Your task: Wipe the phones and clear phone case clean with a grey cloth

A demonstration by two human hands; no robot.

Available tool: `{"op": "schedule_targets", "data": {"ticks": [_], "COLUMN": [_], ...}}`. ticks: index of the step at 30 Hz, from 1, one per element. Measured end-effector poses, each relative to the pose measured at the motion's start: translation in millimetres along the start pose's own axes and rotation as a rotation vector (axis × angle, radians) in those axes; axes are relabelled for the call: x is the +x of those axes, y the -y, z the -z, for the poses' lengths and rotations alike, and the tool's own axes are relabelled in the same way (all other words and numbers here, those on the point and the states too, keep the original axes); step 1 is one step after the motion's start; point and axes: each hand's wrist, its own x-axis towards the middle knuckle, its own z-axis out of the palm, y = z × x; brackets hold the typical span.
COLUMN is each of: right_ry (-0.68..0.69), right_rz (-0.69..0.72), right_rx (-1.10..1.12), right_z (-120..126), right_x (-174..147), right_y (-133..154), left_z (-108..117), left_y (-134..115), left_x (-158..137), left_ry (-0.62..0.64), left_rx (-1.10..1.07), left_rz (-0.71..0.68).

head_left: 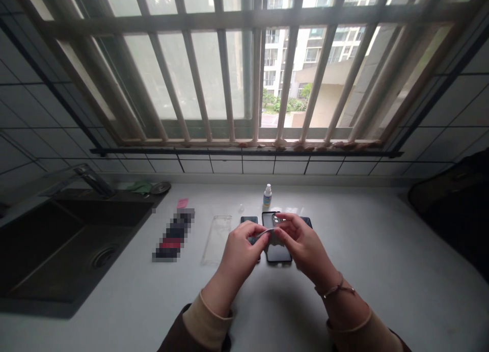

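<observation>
My left hand (247, 240) and my right hand (300, 242) are both closed in a pinch on a small thin grey cloth (274, 238), its upper edge stretched between the fingertips. Beneath the cloth lies a black phone case (279, 255), partly covered by my right hand. A phone (249, 219) lies to its left, mostly hidden by my left hand. Behind my right hand shows the corner of another dark flat object (306, 222). Farther left rests a clear phone case (217, 240). A small white-capped spray bottle (267, 196) stands upright behind the black case.
On the left is a dark sink (126, 224) with a faucet (93, 181). A pink slip (182, 203) and a pixelated item (173, 237) lie between sink and clear case. A black bag-like object (454, 204) stands at the right. A barred window (255, 21) is behind the counter (382, 250).
</observation>
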Motion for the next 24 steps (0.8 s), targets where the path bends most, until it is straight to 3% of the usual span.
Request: {"op": "schedule_targets", "data": {"ticks": [4, 8, 11, 13, 16, 17, 21, 24], "right_ry": [0.126, 0.118, -0.051, -0.258, -0.529, -0.548, -0.495, -0.457], "right_rz": [-0.151, -0.201, -0.203, -0.231, -0.276, -0.28, -0.285, -0.311], "right_rx": [0.076, 0.113, 0.301, 0.382, 0.141, 0.083, -0.34, -0.511], "right_z": [1.1, 7.5, 20.2, 32.4, 51.2, 56.5, 70.3, 74.7], "right_x": [4.3, 5.7, 8.7, 12.9, 20.5, 22.7, 29.2, 32.0], "right_y": [-2.2, 2.9, 2.4, -4.0, -19.9, -25.4, -41.1, -46.0], "left_z": [-1.1, -3.9, -7.5, -13.2, -29.5, -36.3, -59.7, -68.8], "left_y": [2.6, 3.5, -0.2, -2.4, -0.4, 1.9, 14.5, 21.2], "left_x": [0.8, 0.4, -2.9, -7.2, -15.9, -18.7, -25.7, -25.4], "left_ry": [0.012, 0.005, 0.001, 0.027, 0.158, 0.228, 0.413, 0.469], "left_rx": [0.036, 0.014, -0.016, 0.073, 0.329, 0.397, 0.532, 0.57], "left_rz": [-0.005, 0.039, 0.034, -0.066, -0.301, -0.359, -0.452, -0.466]}}
